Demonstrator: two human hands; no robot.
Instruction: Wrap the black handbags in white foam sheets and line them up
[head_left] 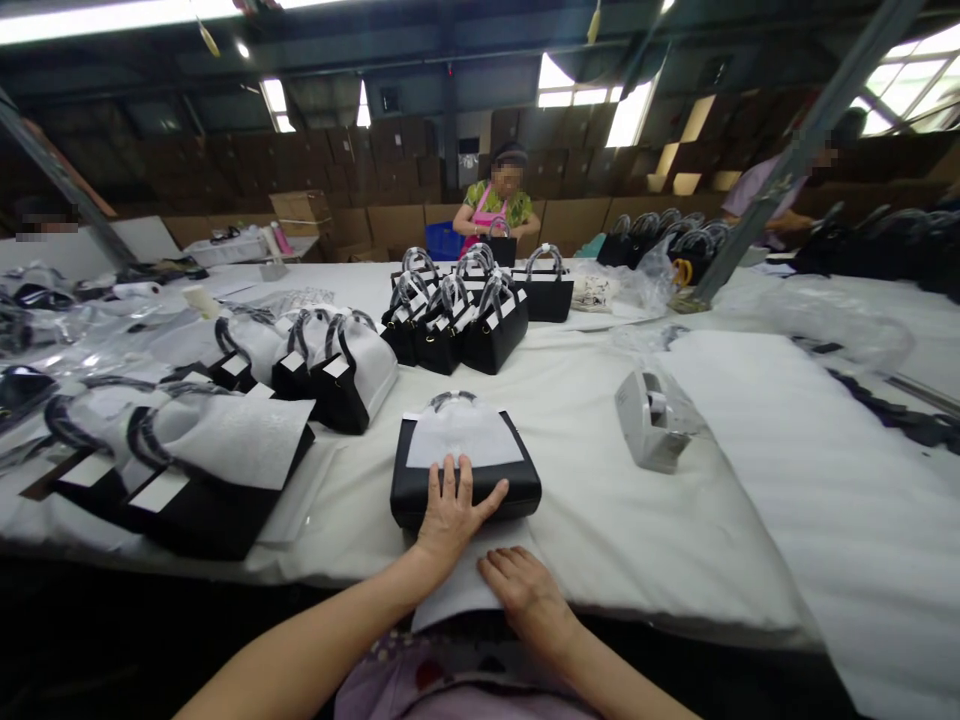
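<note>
A black handbag point(465, 490) lies on its side in front of me, its wrapped handles point(452, 398) pointing away. A white sheet point(461, 445) covers the upper part of its face. Spread across the bag's lower face, the fingers of my left hand point(454, 505) are open and pressing flat on it. My right hand point(529, 595) rests just nearer to me on another white sheet point(461, 580), which runs from beneath the bag to the table edge. Its fingers lie out over that sheet, and its thumb is hidden.
Black handbags with white wrapping point(341, 390) stand at left, and several more point(491, 335) farther back. A grey tape dispenser point(652, 420) sits at right beside a stack of white foam sheets point(795, 480). Across the white-covered table point(592, 530), a co-worker point(491, 205) handles a bag.
</note>
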